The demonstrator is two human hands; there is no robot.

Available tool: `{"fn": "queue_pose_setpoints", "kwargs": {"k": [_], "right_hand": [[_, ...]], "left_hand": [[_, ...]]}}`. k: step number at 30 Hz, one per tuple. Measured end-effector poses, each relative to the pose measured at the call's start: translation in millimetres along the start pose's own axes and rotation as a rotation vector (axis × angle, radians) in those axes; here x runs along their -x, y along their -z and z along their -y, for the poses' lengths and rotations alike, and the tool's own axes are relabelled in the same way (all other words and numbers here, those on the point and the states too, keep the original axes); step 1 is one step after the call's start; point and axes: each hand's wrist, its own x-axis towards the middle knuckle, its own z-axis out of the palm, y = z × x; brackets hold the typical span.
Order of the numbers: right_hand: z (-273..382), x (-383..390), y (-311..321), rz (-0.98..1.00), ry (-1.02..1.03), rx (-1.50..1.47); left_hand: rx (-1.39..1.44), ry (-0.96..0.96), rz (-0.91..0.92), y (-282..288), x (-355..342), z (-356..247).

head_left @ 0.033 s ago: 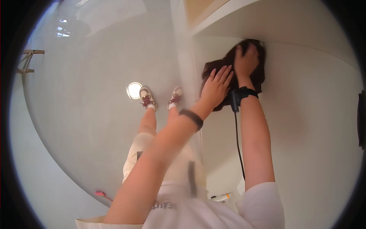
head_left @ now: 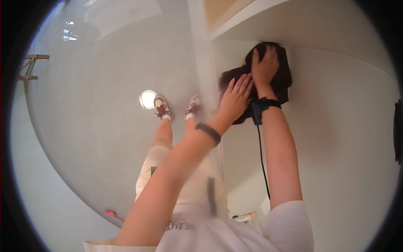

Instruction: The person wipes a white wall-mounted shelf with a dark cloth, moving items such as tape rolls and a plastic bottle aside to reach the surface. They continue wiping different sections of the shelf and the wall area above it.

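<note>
Your left hand (head_left: 236, 101) and right hand (head_left: 265, 69) lie, fingers extended, on the dark-brown, soft-looking cloth bundle (head_left: 283, 77); it slants up rightward, your right hand farther along.

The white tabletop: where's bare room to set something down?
The widest free patch of tabletop lies right of the right forearm, short of the dark object at far right. A narrower one sits between the left edge and the black cord. It's crowded where the left hand and right hand lie on dark cloth.
</note>
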Motion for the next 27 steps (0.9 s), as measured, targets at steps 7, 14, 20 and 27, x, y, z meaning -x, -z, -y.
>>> {"fn": "queue_pose_setpoints", "kwargs": {"k": [7, 14, 20, 27], "right_hand": [[64, 36, 0, 0.336, 0.480, -0.405], [70, 35, -2, 0.370, 0.484, -0.449], [73, 43, -11, 0.257, 0.347, -0.512], [55, 76, 14, 0.368, 0.437, -0.345]], "left_hand": [[0.037, 0.211, 0.030, 3, 69, -11], [0.008, 0.213, -0.064, -5, 70, -11], [0.073, 0.241, -0.060, -12, 74, -8], [0.144, 0.133, 0.213, -18, 99, -16]]}}
